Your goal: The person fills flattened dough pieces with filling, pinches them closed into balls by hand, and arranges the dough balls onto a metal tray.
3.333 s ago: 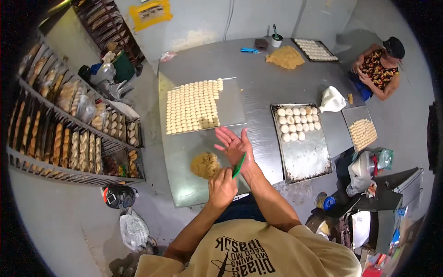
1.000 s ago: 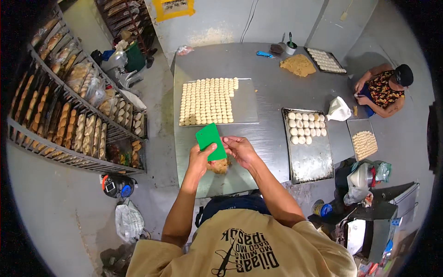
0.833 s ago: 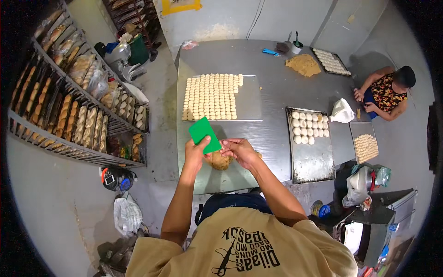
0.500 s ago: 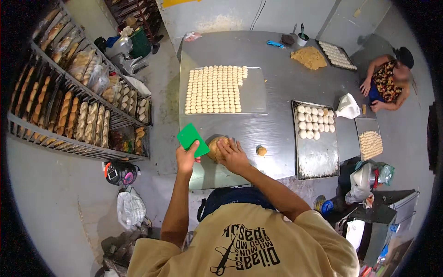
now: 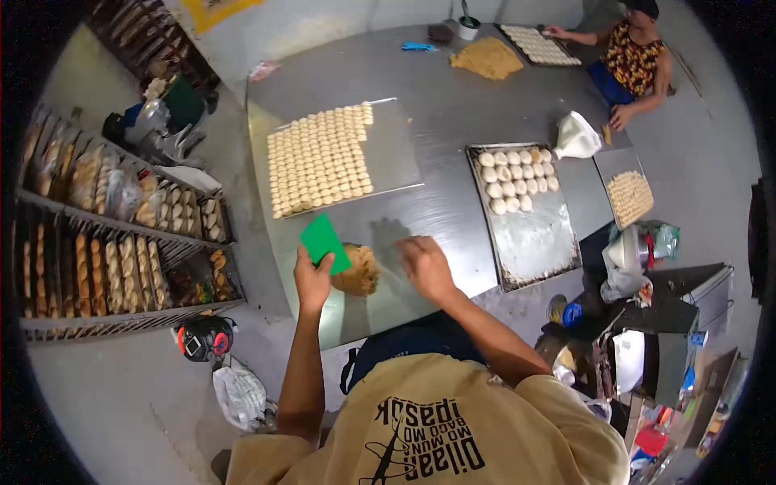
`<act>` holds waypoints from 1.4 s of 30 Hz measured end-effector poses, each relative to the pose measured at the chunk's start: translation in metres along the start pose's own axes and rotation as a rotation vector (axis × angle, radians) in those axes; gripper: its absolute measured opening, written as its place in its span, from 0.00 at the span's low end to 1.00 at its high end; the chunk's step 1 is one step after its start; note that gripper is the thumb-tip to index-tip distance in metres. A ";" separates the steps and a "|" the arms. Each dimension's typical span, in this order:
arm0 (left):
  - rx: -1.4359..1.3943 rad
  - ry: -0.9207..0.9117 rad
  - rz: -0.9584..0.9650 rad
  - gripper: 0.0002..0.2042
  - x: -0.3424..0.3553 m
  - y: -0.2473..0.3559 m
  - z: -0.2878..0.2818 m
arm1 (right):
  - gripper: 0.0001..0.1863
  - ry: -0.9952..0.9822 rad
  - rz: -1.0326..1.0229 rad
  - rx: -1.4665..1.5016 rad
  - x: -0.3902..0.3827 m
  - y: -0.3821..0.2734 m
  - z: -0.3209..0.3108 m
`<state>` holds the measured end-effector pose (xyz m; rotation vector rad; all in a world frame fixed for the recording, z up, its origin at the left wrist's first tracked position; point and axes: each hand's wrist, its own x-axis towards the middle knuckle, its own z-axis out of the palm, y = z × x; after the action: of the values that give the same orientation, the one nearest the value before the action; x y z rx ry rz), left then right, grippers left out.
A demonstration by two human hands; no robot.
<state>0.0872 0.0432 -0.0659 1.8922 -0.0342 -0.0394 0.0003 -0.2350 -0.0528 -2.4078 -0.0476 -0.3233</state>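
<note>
My left hand [image 5: 313,281] grips a flat green dough scraper [image 5: 325,244], tilted up over the table's near side. Close beside its lower edge lies a lump of tan dough [image 5: 360,273] with a rough, torn right side. To the right of the lump, apart from it, my right hand [image 5: 428,271] hovers near the tabletop. Motion smears its fingers, and whatever is under or between them is hidden. Beyond the scraper, a metal sheet [image 5: 396,153] carries rows of small pale dough pieces [image 5: 319,158].
A dark baking tray [image 5: 533,246] with round dough balls sits to the right, near a white piping bag [image 5: 577,136]. Farther back are a crumbly tan mass [image 5: 487,59] and another filled tray [image 5: 537,45]. A co-worker [image 5: 634,56] stands far right; bread racks [image 5: 129,218] line the left.
My right hand has lifted off the dough lump and moved right, covering where a small dough piece lay. My left hand still holds the scraper. The co-worker's arm now reaches the far tray. The view has turned.
</note>
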 end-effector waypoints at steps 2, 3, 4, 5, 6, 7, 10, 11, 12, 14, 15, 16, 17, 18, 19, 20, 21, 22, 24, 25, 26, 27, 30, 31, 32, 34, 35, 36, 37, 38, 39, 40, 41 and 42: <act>0.052 -0.147 -0.057 0.18 0.018 0.016 0.044 | 0.18 0.020 0.241 0.025 -0.014 0.047 -0.021; 0.054 -0.163 -0.056 0.18 0.023 0.025 0.073 | 0.18 0.031 0.333 0.029 -0.017 0.067 -0.028; 0.031 -0.213 -0.118 0.18 0.030 0.036 0.108 | 0.18 0.044 0.349 0.025 -0.020 0.083 -0.030; 0.015 -0.269 -0.184 0.18 0.041 0.046 0.142 | 0.14 -0.074 0.380 0.088 -0.024 0.101 -0.033; 0.023 -0.277 -0.176 0.18 0.051 0.043 0.167 | 0.13 -0.194 0.390 0.159 -0.027 0.112 -0.031; 0.070 -0.318 -0.140 0.18 0.064 0.029 0.184 | 0.16 -0.256 0.428 0.205 -0.023 0.113 -0.015; 0.136 -0.436 -0.078 0.18 0.094 0.037 0.254 | 0.16 -0.201 0.427 0.271 -0.026 0.114 0.007; 0.148 -0.485 -0.044 0.18 0.105 0.047 0.277 | 0.14 -0.237 0.372 0.204 -0.024 0.116 0.006; 0.159 -0.501 -0.046 0.18 0.117 0.056 0.296 | 0.12 -0.277 0.314 0.141 -0.022 0.120 0.005; -0.124 -0.497 -0.383 0.19 0.136 0.066 0.324 | 0.14 -0.290 0.312 0.191 -0.023 0.132 0.006; -0.107 -0.494 -0.391 0.19 0.142 0.053 0.328 | 0.16 -0.314 0.281 0.233 -0.022 0.132 0.008; 0.108 -0.328 -0.223 0.20 0.149 0.025 0.315 | 0.15 -0.317 0.336 0.301 -0.018 0.113 0.001; 0.317 -0.184 -0.054 0.22 0.153 0.008 0.310 | 0.15 -0.330 0.328 0.319 -0.020 0.107 -0.003; 0.323 -0.206 -0.066 0.22 0.145 0.013 0.314 | 0.14 -0.295 0.205 0.215 -0.027 0.114 -0.005; 0.303 -0.261 -0.036 0.21 0.130 0.032 0.308 | 0.13 -0.259 0.081 0.112 -0.032 0.123 -0.004; 0.284 -0.308 -0.001 0.21 0.116 0.047 0.298 | 0.13 -0.256 0.095 0.119 -0.037 0.131 0.003; 0.293 -0.311 0.000 0.21 0.106 0.051 0.284 | 0.14 -0.309 0.039 0.171 -0.041 0.137 0.012; 0.315 -0.342 -0.026 0.21 0.097 0.051 0.265 | 0.16 -0.365 -0.020 0.221 -0.044 0.140 0.019; 0.340 -0.345 -0.065 0.21 0.070 0.047 0.222 | 0.18 -0.413 0.048 0.259 -0.046 0.135 0.018; 0.341 -0.383 -0.146 0.21 0.057 0.048 0.203 | 0.19 -0.448 0.125 0.283 -0.042 0.134 0.013; 0.337 -0.424 -0.227 0.21 0.047 0.048 0.187 | 0.19 -0.455 0.112 0.280 -0.038 0.137 0.006; 0.333 -0.413 -0.226 0.21 0.039 0.052 0.176 | 0.23 -0.398 0.305 0.538 -0.032 0.140 -0.005; 0.159 -0.635 -0.313 0.23 0.014 0.071 0.152 | 0.34 -0.326 0.744 1.319 -0.007 0.139 -0.053; 0.146 -0.635 -0.310 0.23 0.006 0.074 0.148 | 0.34 -0.327 0.744 1.306 0.003 0.130 -0.069; -0.082 -0.636 -0.299 0.26 -0.004 0.076 0.143 | 0.33 -0.313 0.762 1.334 0.012 0.118 -0.084; -0.382 -0.728 -0.308 0.35 -0.009 0.090 0.134 | 0.33 -0.295 0.782 1.334 0.019 0.086 -0.106; -0.403 -0.731 -0.302 0.35 -0.010 0.098 0.130 | 0.30 -0.288 0.810 1.331 0.020 0.071 -0.115; -0.469 -0.752 -0.308 0.33 -0.010 0.107 0.128 | 0.28 -0.273 0.832 1.328 0.021 0.055 -0.123; -0.533 -0.773 -0.317 0.31 -0.009 0.111 0.126 | 0.28 -0.265 0.830 1.307 0.020 0.042 -0.125; -0.550 -0.782 -0.308 0.31 -0.006 0.116 0.122 | 0.26 -0.228 0.792 1.218 0.017 0.030 -0.125; -0.528 -0.836 -0.284 0.29 -0.004 0.117 0.118 | 0.23 -0.191 0.757 1.133 0.013 0.015 -0.125; -0.503 -0.892 -0.260 0.27 -0.004 0.119 0.114 | 0.20 -0.197 0.733 1.079 0.012 0.001 -0.129; -0.513 -0.905 -0.255 0.27 -0.005 0.122 0.109 | 0.20 -0.184 0.737 1.067 0.009 -0.009 -0.129; -0.486 -0.916 -0.225 0.25 -0.007 0.123 0.102 | 0.19 -0.151 0.706 0.972 0.005 -0.020 -0.129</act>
<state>0.0756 -0.0921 0.0190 1.2516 -0.3968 -0.9745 -0.0254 -0.3045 0.0546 -1.3532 0.4618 0.1908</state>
